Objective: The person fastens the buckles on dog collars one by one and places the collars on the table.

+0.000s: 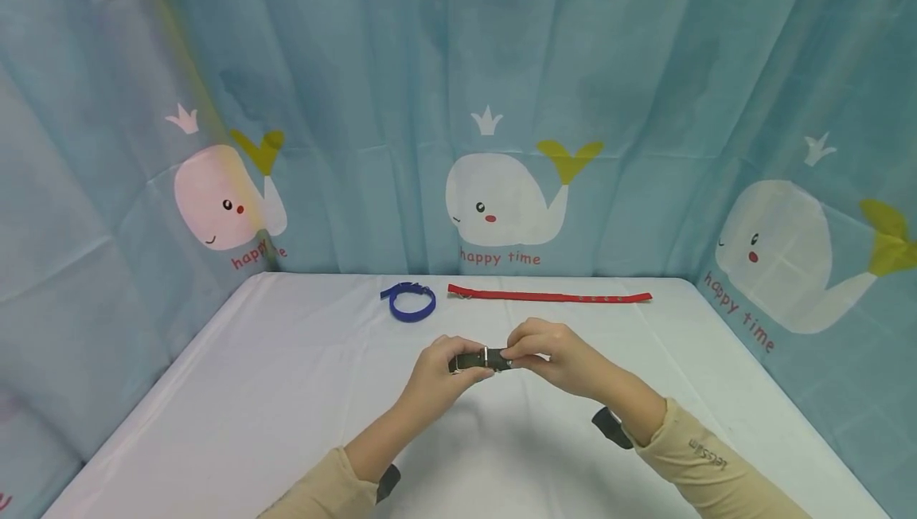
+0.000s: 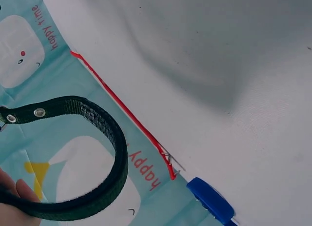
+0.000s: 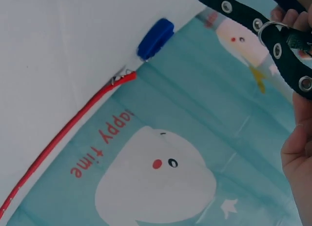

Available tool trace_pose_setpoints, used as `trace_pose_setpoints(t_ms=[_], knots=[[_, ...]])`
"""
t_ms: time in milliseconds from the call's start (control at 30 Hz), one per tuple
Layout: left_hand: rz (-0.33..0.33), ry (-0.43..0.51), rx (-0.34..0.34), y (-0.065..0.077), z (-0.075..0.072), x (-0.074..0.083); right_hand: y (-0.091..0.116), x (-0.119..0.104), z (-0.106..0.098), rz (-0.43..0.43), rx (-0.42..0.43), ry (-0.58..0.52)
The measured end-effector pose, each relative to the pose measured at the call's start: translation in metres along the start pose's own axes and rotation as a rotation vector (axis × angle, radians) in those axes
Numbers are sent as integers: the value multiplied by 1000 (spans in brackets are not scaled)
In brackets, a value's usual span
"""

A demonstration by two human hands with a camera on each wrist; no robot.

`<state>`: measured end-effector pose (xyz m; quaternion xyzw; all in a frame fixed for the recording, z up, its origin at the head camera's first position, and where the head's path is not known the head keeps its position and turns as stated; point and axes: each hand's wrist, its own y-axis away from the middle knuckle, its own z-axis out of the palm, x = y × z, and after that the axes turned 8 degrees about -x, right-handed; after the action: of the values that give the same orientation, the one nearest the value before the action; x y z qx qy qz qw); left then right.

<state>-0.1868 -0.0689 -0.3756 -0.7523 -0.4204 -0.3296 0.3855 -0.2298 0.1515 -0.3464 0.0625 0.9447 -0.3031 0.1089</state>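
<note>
Both hands hold a dark green collar above the middle of the table. My left hand grips it by the buckle, thumb below and fingers above. To the right of the metal buckle, my right hand pinches the strap between thumb and fingers. Seen from the left wrist, the collar bends in a wide loop with metal eyelets. In the right wrist view, the eyeleted strap runs past a metal ring, its tip free; fingers partly hide the buckle there.
At the table's far edge lie a coiled blue collar and, to its right, a red collar stretched out straight. A white cloth covers the table. Behind it hangs a light blue curtain printed with whales.
</note>
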Motion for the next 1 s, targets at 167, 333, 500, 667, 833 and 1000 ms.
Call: trace_pose_setpoints(t_ms=[167,333,500,667,833,1000], knots=[[7,18,-31,2,-4,0,2,0,3,43,16,-15],[0,40,-12,2,-5,0,0,-1,6,101,20,-12],[-4,68,-1,3,-5,0,-1,-2,9,144,35,12],[-28,62,27,4,-5,0,3,0,12,196,74,-64],[-74,102,68,3,-5,-1,7,1,15,185,131,-150],[-96,145,69,2,-7,-2,1,2,16,118,152,-173]])
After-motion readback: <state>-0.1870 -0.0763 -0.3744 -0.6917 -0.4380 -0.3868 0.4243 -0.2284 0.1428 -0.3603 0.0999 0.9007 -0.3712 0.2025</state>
